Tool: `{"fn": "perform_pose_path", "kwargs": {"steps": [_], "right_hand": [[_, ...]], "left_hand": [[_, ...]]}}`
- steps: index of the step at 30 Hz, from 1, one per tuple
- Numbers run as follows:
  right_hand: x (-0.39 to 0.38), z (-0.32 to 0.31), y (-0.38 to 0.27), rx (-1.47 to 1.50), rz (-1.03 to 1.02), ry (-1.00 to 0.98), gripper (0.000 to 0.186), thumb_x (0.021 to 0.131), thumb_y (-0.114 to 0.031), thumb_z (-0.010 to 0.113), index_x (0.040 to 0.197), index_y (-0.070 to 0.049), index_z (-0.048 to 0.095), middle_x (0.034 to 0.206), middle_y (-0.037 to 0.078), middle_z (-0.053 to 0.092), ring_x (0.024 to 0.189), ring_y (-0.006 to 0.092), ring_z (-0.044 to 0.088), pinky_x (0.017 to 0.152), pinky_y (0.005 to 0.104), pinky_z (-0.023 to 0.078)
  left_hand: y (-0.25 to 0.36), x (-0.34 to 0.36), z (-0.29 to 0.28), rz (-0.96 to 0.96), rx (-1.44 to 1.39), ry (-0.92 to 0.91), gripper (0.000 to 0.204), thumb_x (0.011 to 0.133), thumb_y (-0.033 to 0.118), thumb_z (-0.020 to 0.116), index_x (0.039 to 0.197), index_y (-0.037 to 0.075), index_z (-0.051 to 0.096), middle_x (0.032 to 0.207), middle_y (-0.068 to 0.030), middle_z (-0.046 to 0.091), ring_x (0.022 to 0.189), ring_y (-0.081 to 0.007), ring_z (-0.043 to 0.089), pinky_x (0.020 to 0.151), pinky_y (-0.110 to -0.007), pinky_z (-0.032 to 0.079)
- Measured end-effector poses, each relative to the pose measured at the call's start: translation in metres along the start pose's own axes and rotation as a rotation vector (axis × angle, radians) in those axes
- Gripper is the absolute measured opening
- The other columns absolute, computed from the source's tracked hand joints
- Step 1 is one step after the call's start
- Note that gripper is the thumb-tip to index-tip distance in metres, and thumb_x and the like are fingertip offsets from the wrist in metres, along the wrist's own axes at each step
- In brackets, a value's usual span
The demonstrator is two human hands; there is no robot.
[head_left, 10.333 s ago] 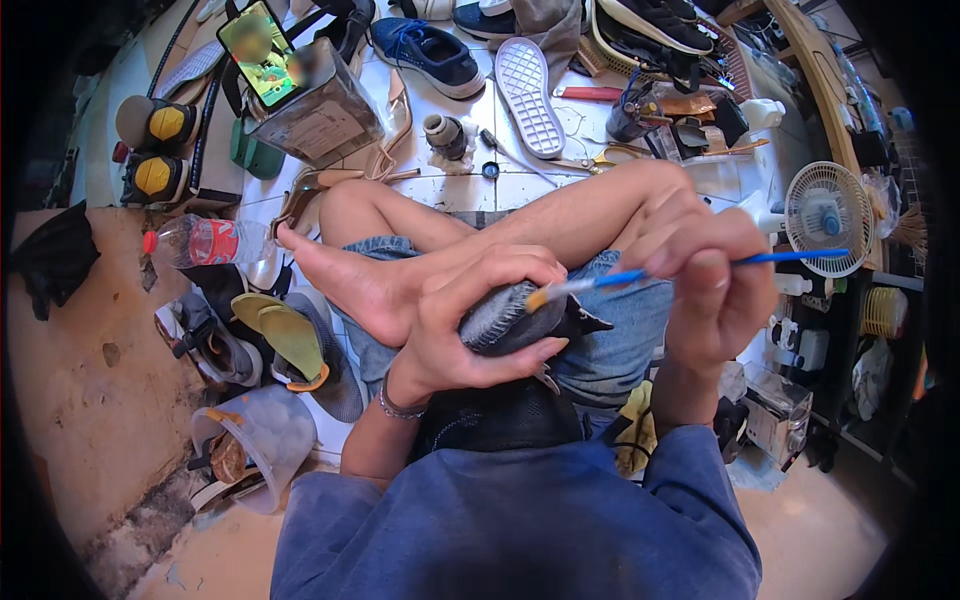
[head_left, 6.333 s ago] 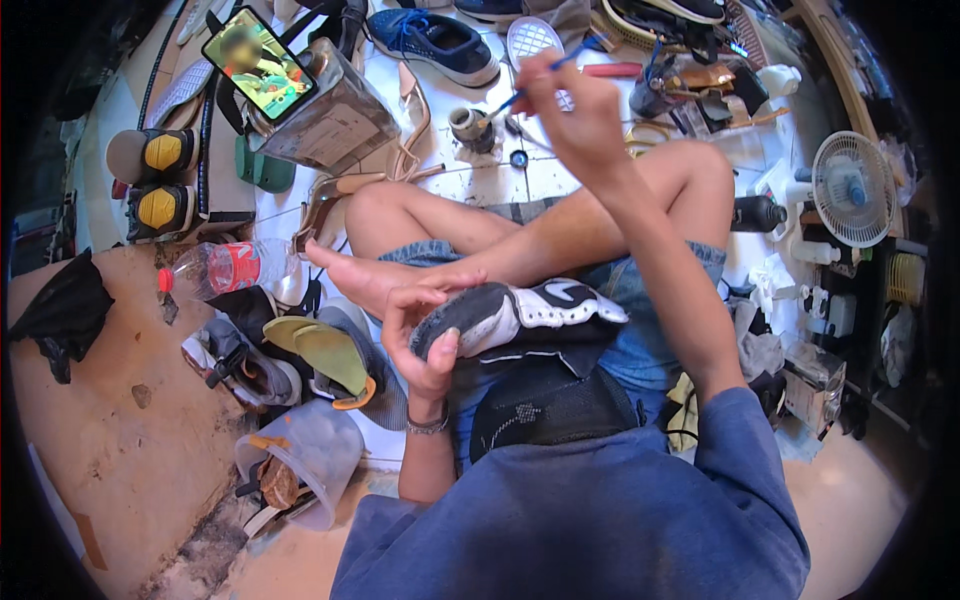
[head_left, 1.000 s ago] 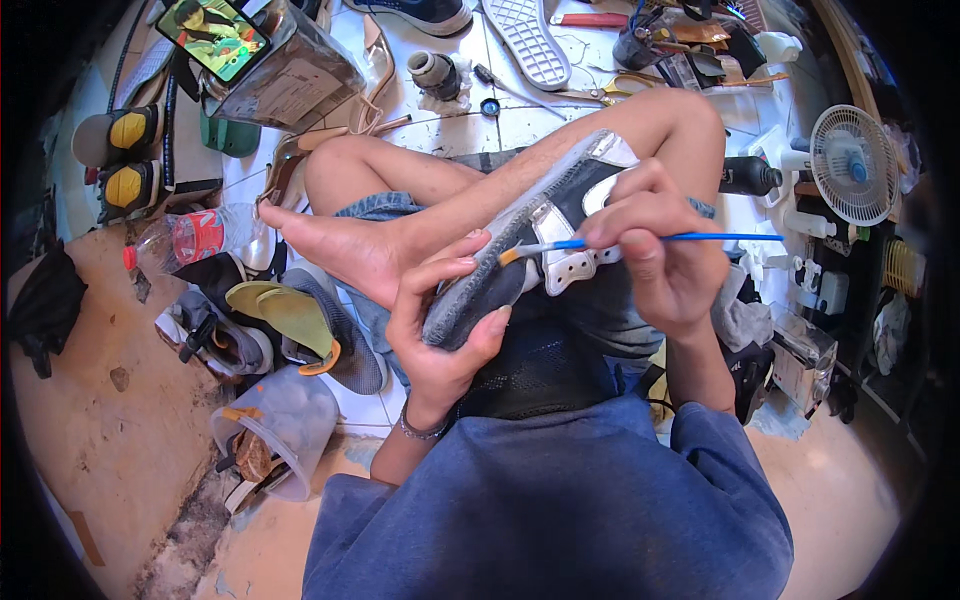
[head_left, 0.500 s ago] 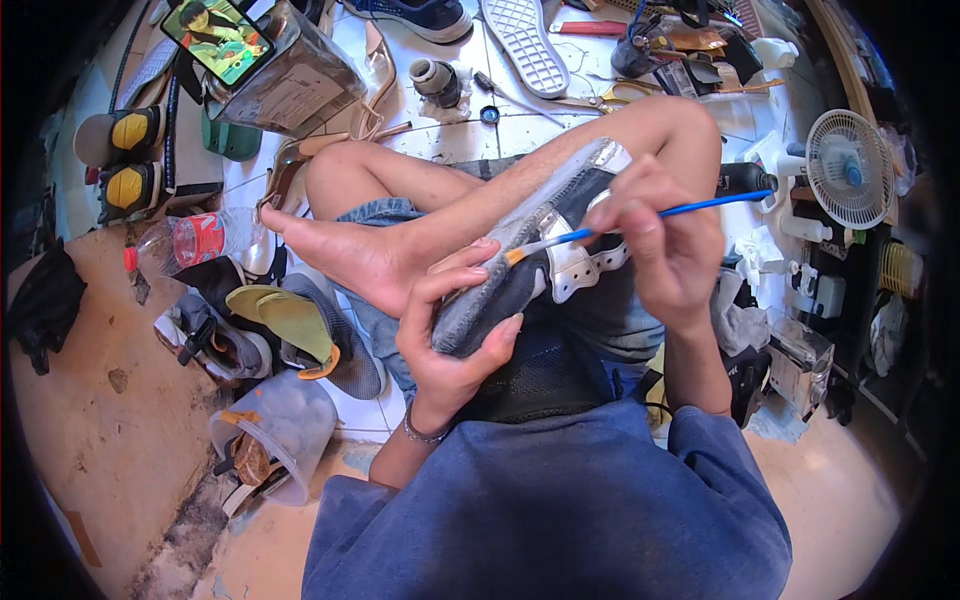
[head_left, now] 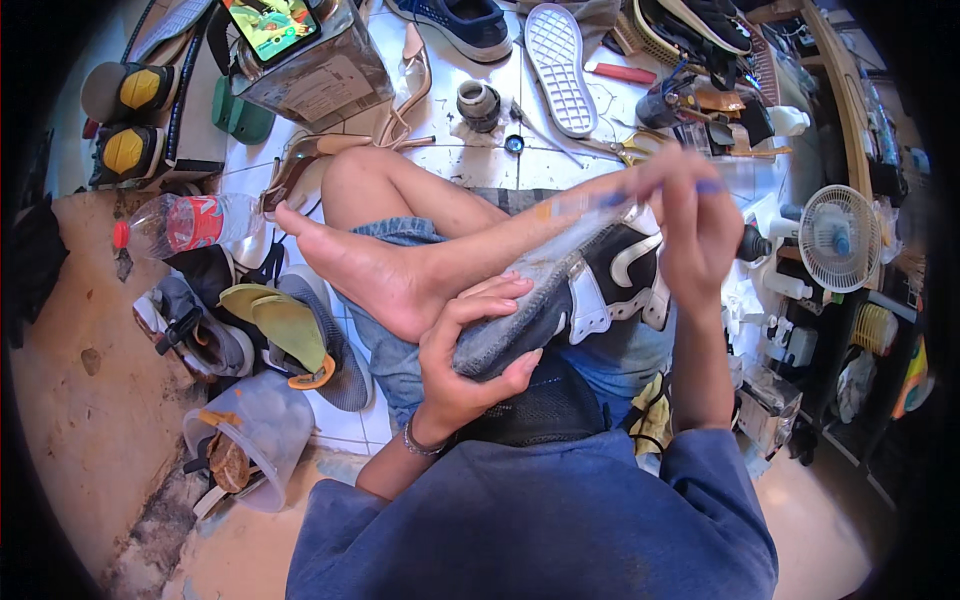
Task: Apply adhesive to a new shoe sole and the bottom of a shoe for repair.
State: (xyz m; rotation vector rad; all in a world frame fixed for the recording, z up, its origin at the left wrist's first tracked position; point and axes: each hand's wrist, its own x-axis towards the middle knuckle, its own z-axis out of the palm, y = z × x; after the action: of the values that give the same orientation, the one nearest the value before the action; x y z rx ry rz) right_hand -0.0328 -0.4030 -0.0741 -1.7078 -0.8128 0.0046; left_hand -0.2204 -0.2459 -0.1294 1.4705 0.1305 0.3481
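A black and white sneaker point(head_left: 603, 285) lies tilted across my lap, its grey, worn sole edge toward the upper left. My left hand point(head_left: 468, 335) wraps round one end, fingers on the sole edge and thumb on the other side. Above the far end of the sneaker, my right hand point(head_left: 690, 215) is closed round a blue-handled paintbrush point(head_left: 575, 207). Motion smears the brush; its bristle end points left, over my shin, and seems apart from the sneaker. Beyond my legs stand an open dark jar point(head_left: 478, 108) and a small round cap point(head_left: 514, 144).
A loose white sole point(head_left: 562, 80), scissors point(head_left: 635, 148) and a blue shoe point(head_left: 465, 25) lie on the tiles ahead. At left are a metal tin point(head_left: 320, 90) with a phone point(head_left: 275, 30), a plastic bottle point(head_left: 190, 225) and a tipped bucket point(head_left: 285, 415). A fan point(head_left: 840, 240) stands right.
The brush has lifted off the sneaker's sole edge and moved up and away with my right hand. My left hand keeps its hold. The whole view has shifted slightly.
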Motion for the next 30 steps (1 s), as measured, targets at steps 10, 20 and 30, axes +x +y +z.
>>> {"fn": "perform_pose_path", "kwargs": {"steps": [10,20,30], "right_hand": [[0.111,0.073,0.116,-0.334,-0.165,-0.279,0.035,0.1,-0.034,0.057,0.094,-0.004,0.073,0.076,0.013,0.065,0.07,0.0311,0.063,0.065,0.0414,0.049],[0.111,0.043,0.084,-0.192,0.062,-0.124,0.037,0.107,-0.024,0.046,0.097,0.002,0.07,0.072,0.006,0.067,0.067,0.0097,0.062,0.06,0.0261,0.048],[-0.021,0.004,-0.01,0.184,-0.015,-0.048,0.013,0.095,-0.009,0.065,0.092,0.004,0.067,0.084,0.01,0.07,0.074,0.016,0.063,0.065,0.0262,0.049]], "left_hand": [[-0.016,0.005,-0.019,-0.02,-0.107,-0.055,0.045,0.073,0.001,0.078,0.113,0.001,0.058,0.12,-0.0214,0.067,0.126,-0.0345,0.057,0.11,-0.046,0.04],[-0.011,0.009,-0.033,-0.172,-0.017,-0.031,0.045,0.078,0.003,0.077,0.118,-0.002,0.057,0.125,-0.0235,0.065,0.131,-0.0345,0.053,0.11,-0.042,0.041],[0.004,0.002,-0.023,-0.195,0.136,-0.027,0.044,0.077,0.003,0.077,0.119,-0.005,0.064,0.123,-0.022,0.067,0.122,-0.0299,0.061,0.105,-0.037,0.046]]}}
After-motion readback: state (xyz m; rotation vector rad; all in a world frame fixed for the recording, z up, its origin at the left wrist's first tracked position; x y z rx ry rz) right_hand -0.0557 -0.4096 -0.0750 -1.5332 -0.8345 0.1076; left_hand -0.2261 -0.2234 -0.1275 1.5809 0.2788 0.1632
